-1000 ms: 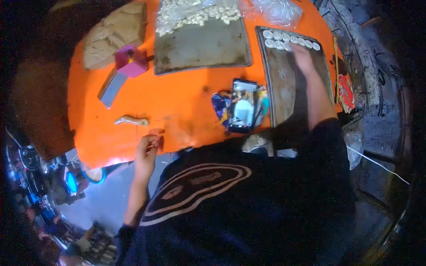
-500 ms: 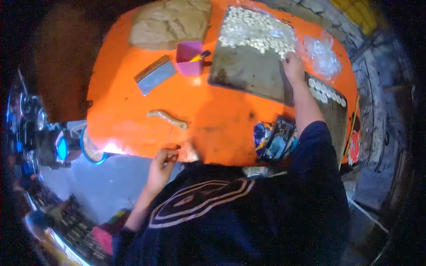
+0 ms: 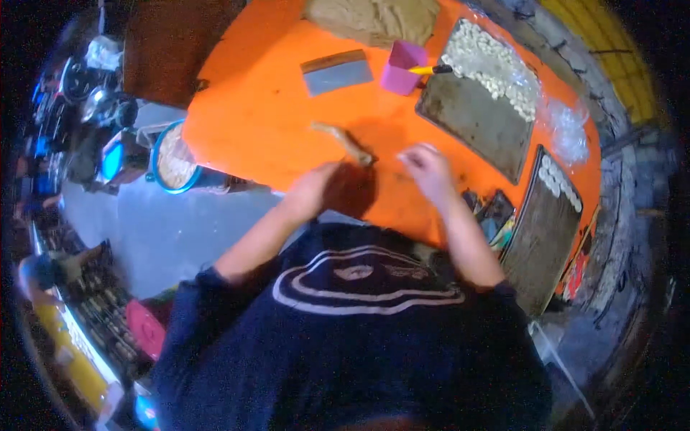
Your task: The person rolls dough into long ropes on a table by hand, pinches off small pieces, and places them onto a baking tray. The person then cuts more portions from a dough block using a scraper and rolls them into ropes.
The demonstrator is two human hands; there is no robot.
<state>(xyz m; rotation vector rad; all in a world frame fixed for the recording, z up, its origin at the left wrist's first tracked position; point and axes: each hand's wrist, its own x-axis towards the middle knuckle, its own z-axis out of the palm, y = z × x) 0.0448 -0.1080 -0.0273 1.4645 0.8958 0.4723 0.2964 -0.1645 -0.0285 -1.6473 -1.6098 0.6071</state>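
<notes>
My left hand (image 3: 313, 190) is over the near edge of the orange table (image 3: 266, 93), its fingers blurred and in shadow. To its right my right hand (image 3: 430, 172) has its fingers drawn together; a small pale bit shows at the tips, too blurred to identify. Between and beyond both hands lies a thin tan roll, like dough (image 3: 348, 144), apart from them. Small white pieces (image 3: 496, 65) are heaped under clear plastic on a dark tray (image 3: 467, 118). Flat white rounds (image 3: 553, 176) line the top of a second tray (image 3: 543, 237).
A flat scraper (image 3: 339, 77) with a wooden edge lies near a pink container (image 3: 402, 68) holding a yellow-and-black tool. Behind is a large tan slab (image 3: 377, 20). A phone (image 3: 496, 212) stands by the table's near edge. A blue-rimmed tub (image 3: 175, 159) is at left.
My right hand has left the white pieces and come back near the tan roll. My left hand has moved closer to the roll. The view has swung, shifting the trays right.
</notes>
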